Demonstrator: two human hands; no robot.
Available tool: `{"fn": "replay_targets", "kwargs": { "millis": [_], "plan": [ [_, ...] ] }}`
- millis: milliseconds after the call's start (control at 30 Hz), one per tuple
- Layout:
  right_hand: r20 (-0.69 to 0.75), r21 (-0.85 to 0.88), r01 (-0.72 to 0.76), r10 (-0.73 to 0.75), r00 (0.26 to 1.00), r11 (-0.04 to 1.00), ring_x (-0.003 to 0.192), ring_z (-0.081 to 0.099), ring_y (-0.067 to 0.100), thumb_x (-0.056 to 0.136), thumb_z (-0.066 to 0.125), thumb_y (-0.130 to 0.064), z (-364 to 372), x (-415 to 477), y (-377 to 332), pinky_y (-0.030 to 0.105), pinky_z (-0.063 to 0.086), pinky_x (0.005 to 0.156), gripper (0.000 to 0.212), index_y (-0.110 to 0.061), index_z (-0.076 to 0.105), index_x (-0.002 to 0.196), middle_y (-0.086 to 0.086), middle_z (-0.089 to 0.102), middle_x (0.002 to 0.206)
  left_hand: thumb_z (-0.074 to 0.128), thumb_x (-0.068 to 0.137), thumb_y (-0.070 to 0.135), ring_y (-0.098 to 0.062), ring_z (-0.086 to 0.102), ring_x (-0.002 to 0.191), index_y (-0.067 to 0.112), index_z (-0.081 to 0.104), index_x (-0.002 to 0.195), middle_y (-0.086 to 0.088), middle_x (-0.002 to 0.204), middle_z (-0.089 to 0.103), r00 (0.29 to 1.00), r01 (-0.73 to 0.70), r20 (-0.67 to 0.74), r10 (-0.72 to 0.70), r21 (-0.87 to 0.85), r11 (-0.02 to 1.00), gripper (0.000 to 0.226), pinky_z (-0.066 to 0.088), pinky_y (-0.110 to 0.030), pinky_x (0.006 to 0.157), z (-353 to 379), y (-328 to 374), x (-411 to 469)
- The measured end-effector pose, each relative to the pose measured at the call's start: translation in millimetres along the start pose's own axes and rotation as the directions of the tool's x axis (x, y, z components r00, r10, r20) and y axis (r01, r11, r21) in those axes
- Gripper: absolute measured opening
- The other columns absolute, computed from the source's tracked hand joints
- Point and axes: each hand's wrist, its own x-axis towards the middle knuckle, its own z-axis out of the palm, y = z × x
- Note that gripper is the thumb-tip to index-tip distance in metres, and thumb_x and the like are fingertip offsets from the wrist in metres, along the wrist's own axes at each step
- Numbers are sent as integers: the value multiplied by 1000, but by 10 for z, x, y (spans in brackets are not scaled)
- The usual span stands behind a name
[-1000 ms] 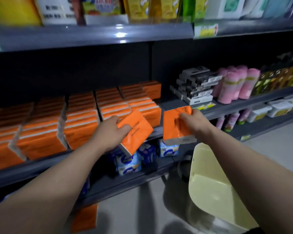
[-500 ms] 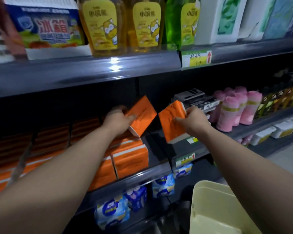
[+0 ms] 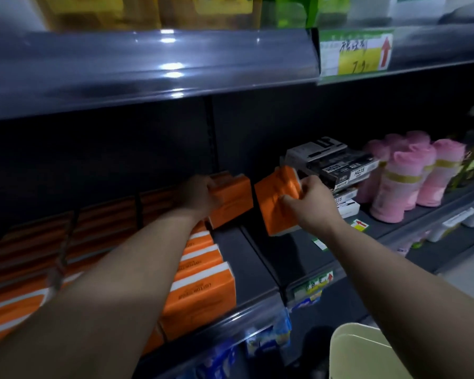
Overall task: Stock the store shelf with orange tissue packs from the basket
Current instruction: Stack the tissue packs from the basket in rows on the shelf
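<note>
Step in hand: shelving two packs at once, judging by how each hand has one at the far end of the shelf (image 3: 246,255).
Left hand (image 3: 200,196): fingers curled round the left orange pack (image 3: 231,201), which sits on the far end of the stocked row (image 3: 203,283).
Right hand (image 3: 309,203): pinches the right orange pack (image 3: 275,206), tilted above the bare strip of shelf right of the row.
Next move: likely level the right pack, set it down beside the row, then let go of both.
Basket (image 3: 367,351): cream, near right; its contents are hidden.
Pack print: dark sideways lettering, possibly "COTTON TISSUE", though too blurred to be sure.
Black boxes (image 3: 337,165): "HQ35".
Price tag (image 3: 356,53): yellow, red arrow, "7.9".
</note>
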Motion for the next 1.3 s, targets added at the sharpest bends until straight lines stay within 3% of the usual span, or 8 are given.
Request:
{"fn": "replay_targets", "kwargs": {
  "millis": [100,233,500,800,1000,1067,1167,1300],
  "plan": [
    [22,-11,21,-21,1000,1000,69,48,14,80,68,-28,62,50,12,24,32,51,35,-14,44,100,1,52,86,73,77,19,-27,58,109,11,65,111,-11,120,62,1000,-7,-18,8,65,998,36,45,-33,91,82,-84,68],
    [21,8,34,-34,999,999,77,51,19,78,71,-27,109,96,8,25,32,53,38,-11,48,104,2,54,90,75,74,17,-26,59,106,13,66,106,-10,116,64,999,11,-47,-7,66,998,34,44,-30,87,144,-161,110],
    [90,18,64,-66,994,998,85,56,17,75,74,-21,190,96,-25,25,40,72,43,-16,54,113,-2,58,94,81,69,17,-28,59,103,9,65,104,-13,113,63,999,20,-48,-19,26,999,38,45,-33,86,162,-201,169],
    [263,-66,217,-192,946,974,85,63,17,68,69,-8,259,125,-140,24,48,72,39,-24,66,103,-1,66,91,78,74,26,-26,58,109,10,60,119,-11,121,61,999,19,-46,-20,-19,1000,51,44,-31,88,96,-216,114],
    [384,-138,292,-221,897,946,90,59,13,72,69,-6,498,150,-227,20,44,71,47,-25,65,115,-1,66,101,61,90,31,-19,59,100,16,61,111,-4,112,63,997,-9,-83,5,-53,999,26,46,-31,84,-137,-313,-115],
    [416,-189,359,-256,872,914,106,58,19,74,67,-9,602,173,-256,24,47,85,49,-27,63,119,2,64,116,60,90,32,-17,58,99,18,62,111,-2,112,63,997,-33,-77,33,-6,999,25,44,-28,83,-190,-371,-214],
    [457,-361,464,-280,844,809,127,38,31,79,64,-18,770,192,-282,36,31,109,51,-35,57,126,7,50,131,60,89,34,-16,58,100,22,64,110,0,113,63,996,-51,-74,54,40,998,24,45,-28,85,-224,-458,-320],
    [431,-468,506,-313,846,725,120,34,35,84,57,-21,907,169,-274,38,30,101,50,-39,51,130,8,43,129,59,90,35,-14,56,103,24,61,116,2,118,61,997,-31,-64,34,40,999,29,38,-25,81,-238,-515,-358]
  ]
}}
